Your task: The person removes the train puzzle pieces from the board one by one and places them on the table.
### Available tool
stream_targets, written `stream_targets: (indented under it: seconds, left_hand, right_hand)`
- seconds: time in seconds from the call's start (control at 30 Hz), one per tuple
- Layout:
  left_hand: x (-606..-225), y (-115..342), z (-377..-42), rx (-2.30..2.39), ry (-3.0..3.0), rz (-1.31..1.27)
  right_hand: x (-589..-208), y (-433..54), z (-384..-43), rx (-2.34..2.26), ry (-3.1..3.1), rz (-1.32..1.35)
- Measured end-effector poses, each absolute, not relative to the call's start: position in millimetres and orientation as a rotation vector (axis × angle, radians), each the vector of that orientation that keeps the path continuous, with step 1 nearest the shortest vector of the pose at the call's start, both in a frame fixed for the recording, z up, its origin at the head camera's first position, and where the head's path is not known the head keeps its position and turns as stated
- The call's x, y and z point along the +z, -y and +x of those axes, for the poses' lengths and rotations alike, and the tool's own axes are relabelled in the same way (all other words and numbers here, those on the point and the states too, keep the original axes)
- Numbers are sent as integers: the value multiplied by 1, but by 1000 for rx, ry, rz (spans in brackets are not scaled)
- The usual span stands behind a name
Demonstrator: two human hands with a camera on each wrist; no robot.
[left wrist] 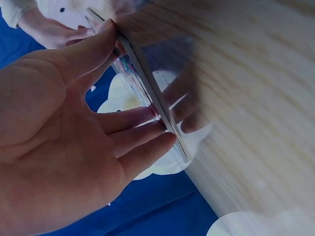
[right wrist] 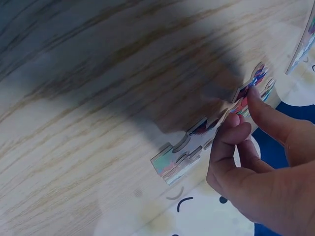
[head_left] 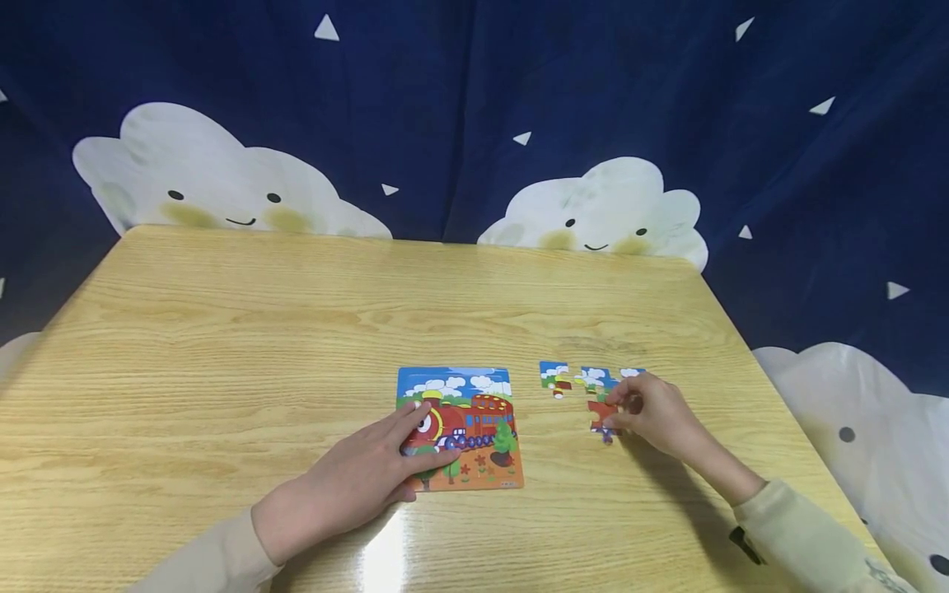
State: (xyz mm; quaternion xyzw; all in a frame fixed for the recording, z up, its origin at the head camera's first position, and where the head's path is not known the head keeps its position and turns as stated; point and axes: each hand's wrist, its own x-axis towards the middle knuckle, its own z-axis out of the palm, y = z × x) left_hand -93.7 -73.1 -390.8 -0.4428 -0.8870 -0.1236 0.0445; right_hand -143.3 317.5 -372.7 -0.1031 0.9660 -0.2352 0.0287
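Note:
A square train jigsaw puzzle (head_left: 485, 420) lies on the table, its picture a red train under a cloudy sky. My left hand (head_left: 356, 473) rests on its left side, fingers stretched over the picture. In the left wrist view, the thumb and fingertips touch the thin puzzle board (left wrist: 142, 73). To the right, my right hand (head_left: 660, 412) pinches a red puzzle piece (head_left: 599, 414) between thumb and curled fingers. Beside it lie loose sky-and-cloud pieces (head_left: 596, 377); the hand partly covers some. The right wrist view shows a green-cornered piece (right wrist: 165, 162) near the fingers.
Another loose piece (head_left: 552, 375) with sky and a bit of red lies between the puzzle and the right-hand group. The wooden table (head_left: 259, 346) ends at a dark blue curtain (head_left: 415, 107) with smiling clouds behind and to the right.

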Motion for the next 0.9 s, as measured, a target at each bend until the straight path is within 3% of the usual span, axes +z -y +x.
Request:
stream_targets:
  seconds: [0.43,0.9]
  left_hand:
    - [-387,72,-93,-410,2708,-1372]
    - [-388,81,-90,-435,2760,-1319]
  right_hand:
    - [-369,-310,-144,-828,-2962,-340]
    - [-362,-228,-151,-1296,-2515,-427]
